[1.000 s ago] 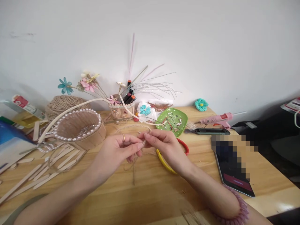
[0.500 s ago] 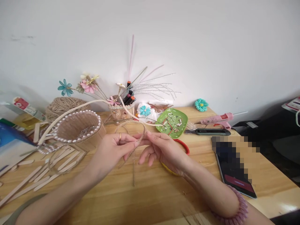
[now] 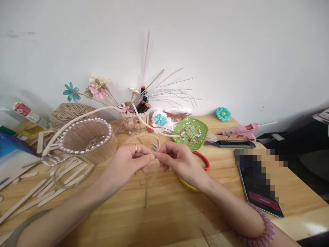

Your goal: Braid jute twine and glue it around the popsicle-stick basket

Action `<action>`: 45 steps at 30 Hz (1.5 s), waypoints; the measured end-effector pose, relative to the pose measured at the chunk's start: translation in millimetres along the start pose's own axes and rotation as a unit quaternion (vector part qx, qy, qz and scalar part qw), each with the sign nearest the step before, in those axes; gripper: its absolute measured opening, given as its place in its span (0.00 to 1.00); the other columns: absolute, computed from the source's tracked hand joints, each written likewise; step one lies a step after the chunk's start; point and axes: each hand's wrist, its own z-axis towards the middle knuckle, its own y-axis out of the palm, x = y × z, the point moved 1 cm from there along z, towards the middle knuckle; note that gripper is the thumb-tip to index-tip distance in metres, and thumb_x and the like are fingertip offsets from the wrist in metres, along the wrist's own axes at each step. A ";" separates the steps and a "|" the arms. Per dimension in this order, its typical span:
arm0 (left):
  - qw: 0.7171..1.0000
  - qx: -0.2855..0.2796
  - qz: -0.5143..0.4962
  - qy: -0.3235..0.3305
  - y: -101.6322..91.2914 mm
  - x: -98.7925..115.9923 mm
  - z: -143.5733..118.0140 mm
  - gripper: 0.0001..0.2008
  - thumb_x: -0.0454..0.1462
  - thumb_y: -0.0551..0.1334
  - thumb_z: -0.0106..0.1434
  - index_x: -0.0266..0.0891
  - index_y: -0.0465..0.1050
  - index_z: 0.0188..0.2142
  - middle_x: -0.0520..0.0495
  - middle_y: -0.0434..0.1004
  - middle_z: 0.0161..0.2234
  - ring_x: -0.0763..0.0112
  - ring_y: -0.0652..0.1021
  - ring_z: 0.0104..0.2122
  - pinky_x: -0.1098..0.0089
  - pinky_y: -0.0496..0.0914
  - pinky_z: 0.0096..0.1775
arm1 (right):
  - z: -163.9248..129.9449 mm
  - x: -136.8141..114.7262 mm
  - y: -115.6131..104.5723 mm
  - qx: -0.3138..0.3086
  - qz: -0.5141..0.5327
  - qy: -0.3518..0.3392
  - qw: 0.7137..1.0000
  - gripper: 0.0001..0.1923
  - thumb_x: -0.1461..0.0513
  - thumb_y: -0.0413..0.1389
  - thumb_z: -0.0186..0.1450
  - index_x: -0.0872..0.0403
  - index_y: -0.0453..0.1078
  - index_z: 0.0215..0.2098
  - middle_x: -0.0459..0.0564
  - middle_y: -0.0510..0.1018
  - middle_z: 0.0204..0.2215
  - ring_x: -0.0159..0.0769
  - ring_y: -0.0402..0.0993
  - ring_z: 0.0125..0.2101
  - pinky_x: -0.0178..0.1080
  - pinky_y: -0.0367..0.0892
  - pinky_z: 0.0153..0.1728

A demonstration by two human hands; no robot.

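My left hand [image 3: 128, 162] and my right hand [image 3: 181, 163] meet fingertip to fingertip over the middle of the table. Both are closed in a pinch on a thin strand of brown twine [image 3: 146, 195], whose lower end trails below the fingers. A loop of it curves behind the hands. Under and beside my right hand lie scissors with a red and a yellow handle [image 3: 205, 160]; their blade tips show between the hands. The exact spot where the fingers grip is hidden by the fingertips.
Left stand a pearl-rimmed wooden basket [image 3: 102, 147], a twine ball [image 3: 72, 115] and loose craft sticks [image 3: 46, 199]. Behind are a small pot [image 3: 135, 121] with pens and wires, and a green dish [image 3: 190, 133]. Right lie a cutter [image 3: 233, 144], a pink glue gun [image 3: 240, 131] and a tablet [image 3: 257, 185].
My right hand's fingers have curled in from a looser spread, and its thumb and fingertips now meet my left fingertips. The twine has shifted lower between the hands. The view has moved slightly.
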 end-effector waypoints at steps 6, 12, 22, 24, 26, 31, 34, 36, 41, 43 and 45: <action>0.971 -0.060 -0.225 -0.048 2.9 -11.9 3.7 0.08 0.40 0.66 0.48 0.38 0.72 0.22 0.56 0.68 0.16 0.82 0.61 0.16 0.79 0.56 0.19 | -3.3 -3.0 0.6 0.023 0.056 -0.012 0.998 0.16 0.52 0.59 0.56 0.57 0.65 0.22 0.42 0.68 0.18 0.25 0.64 0.18 0.30 0.63 0.22; 0.988 -0.040 0.063 0.132 -1.3 -7.4 -1.9 0.05 0.37 0.63 0.53 0.41 0.78 0.27 0.50 0.76 0.22 0.73 0.72 0.22 0.74 0.65 0.25 | -1.6 -0.7 2.8 0.034 0.116 0.030 0.992 0.16 0.54 0.62 0.53 0.58 0.67 0.21 0.41 0.70 0.15 0.23 0.63 0.15 0.28 0.61 0.18; 0.665 0.185 0.534 0.488 1.8 -24.8 -10.3 0.14 0.29 0.55 0.61 0.33 0.72 0.45 0.42 0.78 0.32 0.66 0.76 0.33 0.71 0.67 0.32 | 2.9 11.3 8.5 0.035 0.190 0.065 0.979 0.12 0.57 0.61 0.55 0.59 0.72 0.23 0.44 0.71 0.21 0.23 0.64 0.21 0.28 0.61 0.21; 0.628 0.197 0.561 0.502 3.3 -23.6 -10.8 0.13 0.28 0.55 0.60 0.33 0.71 0.44 0.42 0.78 0.34 0.66 0.76 0.33 0.71 0.67 0.32 | 2.7 11.5 8.3 0.045 0.166 0.057 0.983 0.13 0.57 0.60 0.56 0.59 0.70 0.20 0.43 0.69 0.19 0.24 0.62 0.19 0.28 0.58 0.19; 0.600 0.218 0.558 0.531 3.8 -19.7 -12.2 0.10 0.28 0.57 0.59 0.33 0.73 0.40 0.44 0.79 0.33 0.66 0.76 0.32 0.71 0.67 0.30 | 2.7 11.1 7.0 0.056 0.117 0.037 0.991 0.15 0.56 0.58 0.57 0.58 0.68 0.19 0.42 0.66 0.17 0.24 0.58 0.18 0.29 0.54 0.18; 0.660 0.267 0.490 0.504 -4.2 -5.9 -13.6 0.08 0.34 0.60 0.56 0.36 0.70 0.21 0.46 0.78 0.28 0.68 0.74 0.26 0.71 0.62 0.23 | 2.0 7.0 3.0 0.079 -0.022 -0.016 0.996 0.12 0.58 0.52 0.62 0.58 0.67 0.24 0.40 0.61 0.18 0.25 0.54 0.20 0.31 0.50 0.22; 0.805 0.206 0.410 0.376 -10.4 1.2 -9.6 0.13 0.36 0.55 0.61 0.38 0.69 0.20 0.49 0.76 0.24 0.70 0.74 0.26 0.70 0.64 0.28 | -0.2 3.3 5.3 0.031 -0.074 -0.020 0.997 0.11 0.60 0.50 0.63 0.57 0.67 0.26 0.41 0.60 0.18 0.26 0.54 0.21 0.32 0.50 0.23; 0.898 0.117 0.323 0.277 -12.4 3.8 -5.5 0.16 0.40 0.54 0.62 0.39 0.69 0.20 0.51 0.75 0.23 0.70 0.74 0.27 0.71 0.65 0.29 | -2.1 1.3 8.3 -0.011 -0.095 -0.019 0.995 0.11 0.60 0.49 0.63 0.57 0.67 0.27 0.40 0.59 0.18 0.27 0.53 0.21 0.32 0.50 0.23; 0.968 0.116 0.124 0.183 -18.1 4.2 5.1 0.19 0.43 0.57 0.59 0.39 0.63 0.15 0.49 0.77 0.28 0.67 0.75 0.33 0.70 0.66 0.34 | -3.3 0.5 11.0 -0.066 -0.104 -0.009 0.992 0.12 0.59 0.49 0.63 0.56 0.67 0.25 0.42 0.63 0.20 0.28 0.55 0.22 0.32 0.52 0.25; 0.969 0.109 0.107 0.197 -19.7 3.2 8.7 0.13 0.43 0.60 0.57 0.39 0.69 0.20 0.48 0.77 0.32 0.65 0.74 0.36 0.70 0.66 0.35 | -2.4 0.9 9.7 -0.074 -0.098 0.001 0.992 0.12 0.58 0.49 0.63 0.56 0.66 0.25 0.43 0.64 0.21 0.28 0.56 0.23 0.32 0.53 0.26; 0.974 0.047 0.082 0.205 -19.5 1.8 11.2 0.09 0.41 0.61 0.56 0.39 0.74 0.25 0.48 0.78 0.33 0.65 0.74 0.38 0.69 0.66 0.38 | -2.0 0.7 8.9 -0.081 -0.091 0.005 0.993 0.13 0.58 0.49 0.63 0.56 0.66 0.25 0.43 0.64 0.22 0.29 0.57 0.24 0.32 0.54 0.26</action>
